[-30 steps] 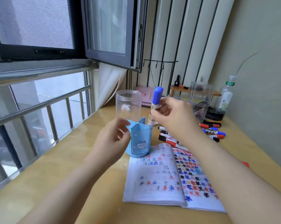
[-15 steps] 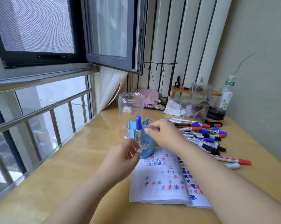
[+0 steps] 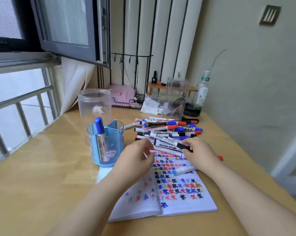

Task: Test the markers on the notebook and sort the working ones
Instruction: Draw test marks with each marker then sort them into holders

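Note:
An open notebook (image 3: 177, 193) covered in coloured ink stars lies on the wooden desk. Behind it is a pile of markers (image 3: 167, 129) with blue, red and black caps. My right hand (image 3: 200, 154) pinches the black cap end of a black marker (image 3: 167, 143) at the near edge of the pile. My left hand (image 3: 137, 160) hovers by that marker's other end, fingers loosely curled, holding nothing I can see. A blue pen holder (image 3: 108, 150) at the left holds one blue-capped marker (image 3: 100, 132). A pale marker (image 3: 183, 170) lies on the page.
An empty clear jar (image 3: 94, 104) stands behind the holder. At the back are a clear acrylic box (image 3: 176, 97), a bottle (image 3: 202, 91), a black tin (image 3: 193, 109) and a wire basket (image 3: 126, 103). A red cap (image 3: 220, 157) lies at the right. Window bars run along the left.
My right hand dropped the blue marker into the holder and moved to the pile, taking a black marker. My left hand left the holder and moved right.

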`<move>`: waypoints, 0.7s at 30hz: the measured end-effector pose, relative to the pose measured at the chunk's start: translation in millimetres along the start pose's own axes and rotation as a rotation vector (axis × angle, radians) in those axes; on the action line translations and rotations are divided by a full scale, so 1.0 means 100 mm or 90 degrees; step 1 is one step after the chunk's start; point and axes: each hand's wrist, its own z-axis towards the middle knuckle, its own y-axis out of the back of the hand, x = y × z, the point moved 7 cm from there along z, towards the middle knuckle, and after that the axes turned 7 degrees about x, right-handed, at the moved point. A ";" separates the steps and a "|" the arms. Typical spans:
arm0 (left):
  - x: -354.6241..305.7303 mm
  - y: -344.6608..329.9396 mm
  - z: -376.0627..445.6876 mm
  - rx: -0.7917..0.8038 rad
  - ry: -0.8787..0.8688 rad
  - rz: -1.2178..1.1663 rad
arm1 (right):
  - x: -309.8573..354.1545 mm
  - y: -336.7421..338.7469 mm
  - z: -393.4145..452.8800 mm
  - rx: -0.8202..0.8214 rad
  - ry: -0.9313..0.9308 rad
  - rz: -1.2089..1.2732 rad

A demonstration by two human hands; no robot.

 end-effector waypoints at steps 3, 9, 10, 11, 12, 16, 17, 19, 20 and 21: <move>0.02 -0.13 0.00 -0.039 -0.008 -0.038 | -0.10 -0.04 0.08 0.008 -0.009 -0.024; 0.05 -0.16 -0.10 -0.062 -0.073 -0.033 | -0.07 -0.18 0.26 0.031 0.028 -0.095; 0.05 -0.15 -0.09 -0.060 -0.077 -0.033 | -0.04 -0.19 0.26 0.023 0.039 -0.109; 0.06 -0.14 -0.09 -0.061 -0.076 -0.034 | -0.02 -0.17 0.25 0.007 0.051 -0.111; 0.06 -0.13 -0.08 -0.063 -0.074 -0.034 | 0.02 -0.13 0.23 -0.016 0.063 -0.099; 0.03 -0.09 -0.09 -0.088 -0.086 -0.007 | 0.16 0.12 0.03 -0.082 0.091 0.136; 0.02 -0.08 -0.10 -0.096 -0.094 0.000 | 0.19 0.16 -0.05 -0.080 0.093 0.237; 0.00 -0.06 -0.11 -0.108 -0.111 0.009 | 0.27 0.24 -0.21 -0.095 0.121 0.442; -0.01 -0.04 -0.12 -0.114 -0.119 0.012 | 0.32 0.28 -0.28 -0.112 0.150 0.520; -0.03 -0.03 -0.13 -0.119 -0.125 0.014 | 0.37 0.32 -0.36 -0.123 0.181 0.578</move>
